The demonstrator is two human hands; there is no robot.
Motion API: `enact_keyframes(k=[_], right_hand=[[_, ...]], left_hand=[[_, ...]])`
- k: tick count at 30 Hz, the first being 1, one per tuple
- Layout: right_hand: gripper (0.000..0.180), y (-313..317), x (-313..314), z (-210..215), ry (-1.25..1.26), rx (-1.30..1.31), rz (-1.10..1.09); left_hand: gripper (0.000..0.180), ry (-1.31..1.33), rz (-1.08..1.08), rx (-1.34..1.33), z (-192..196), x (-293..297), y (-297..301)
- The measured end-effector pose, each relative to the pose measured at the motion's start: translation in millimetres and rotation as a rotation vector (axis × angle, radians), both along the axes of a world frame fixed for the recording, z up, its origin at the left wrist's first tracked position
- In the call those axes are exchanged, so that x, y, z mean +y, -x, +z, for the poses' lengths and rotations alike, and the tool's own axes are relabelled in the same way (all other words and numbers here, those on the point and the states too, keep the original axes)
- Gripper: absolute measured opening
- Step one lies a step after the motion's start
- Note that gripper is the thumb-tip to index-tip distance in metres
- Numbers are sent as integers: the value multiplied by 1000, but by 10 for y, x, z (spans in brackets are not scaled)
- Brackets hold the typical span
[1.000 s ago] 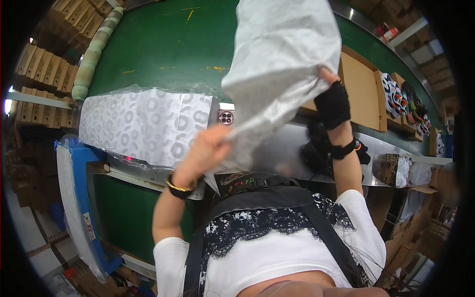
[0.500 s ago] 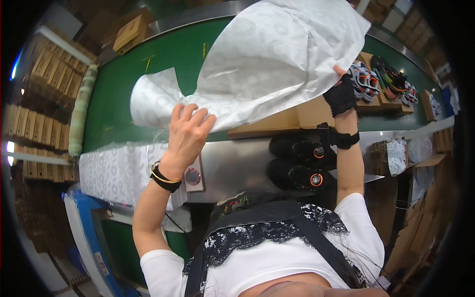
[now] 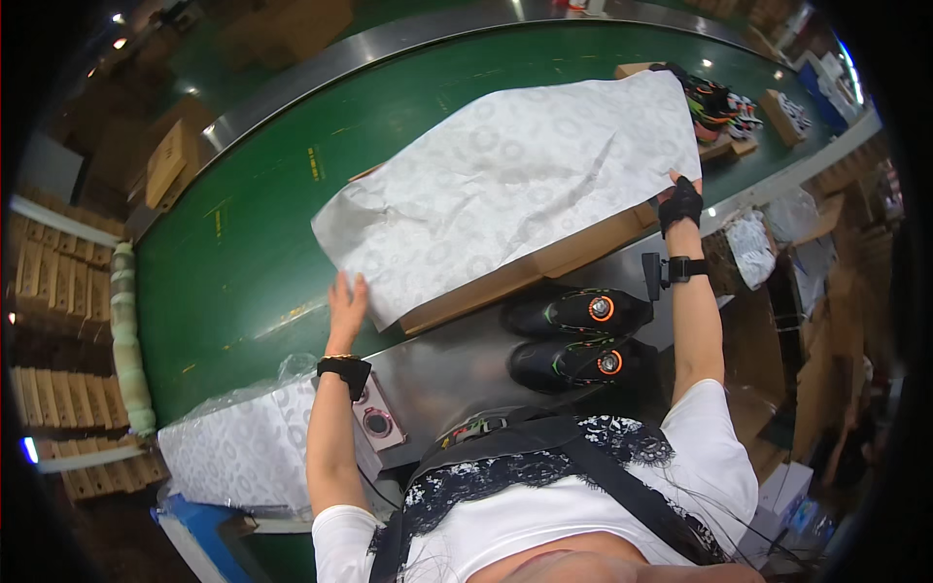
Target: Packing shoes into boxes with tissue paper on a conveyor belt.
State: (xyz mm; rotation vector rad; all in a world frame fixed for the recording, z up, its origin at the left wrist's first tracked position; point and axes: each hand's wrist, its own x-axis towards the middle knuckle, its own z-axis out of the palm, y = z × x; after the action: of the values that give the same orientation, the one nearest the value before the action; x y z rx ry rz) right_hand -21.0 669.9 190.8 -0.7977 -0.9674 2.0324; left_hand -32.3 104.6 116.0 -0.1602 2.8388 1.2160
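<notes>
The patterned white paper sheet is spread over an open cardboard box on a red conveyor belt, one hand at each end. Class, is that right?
Not quite: the conveyor belt is green, as the head view shows. The paper sheet does cover the cardboard box, with the left hand and right hand at its ends.

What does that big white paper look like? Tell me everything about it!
The big white paper is a thin, wrinkly sheet with a faint pattern of pale rings. It lies spread flat over an open brown cardboard box on the green belt. The left hand presses its near corner, and the right hand, in a black glove, holds its right edge.
</notes>
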Motion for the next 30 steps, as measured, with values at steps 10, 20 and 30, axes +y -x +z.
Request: enact_keyframes(k=[10,20,30], right_hand=[[42,-1358,-297,709,-773,-655,518],[47,-2624,-1179,-274,-1681,-909,1228],[52,-1255,-2159,1198,-311,-137,1441]], left_hand=[[38,-1174,166,-390,138,438,142],[33,-913,184,-76,56,409,129],[26,-177,15,206,-41,245,-151]])
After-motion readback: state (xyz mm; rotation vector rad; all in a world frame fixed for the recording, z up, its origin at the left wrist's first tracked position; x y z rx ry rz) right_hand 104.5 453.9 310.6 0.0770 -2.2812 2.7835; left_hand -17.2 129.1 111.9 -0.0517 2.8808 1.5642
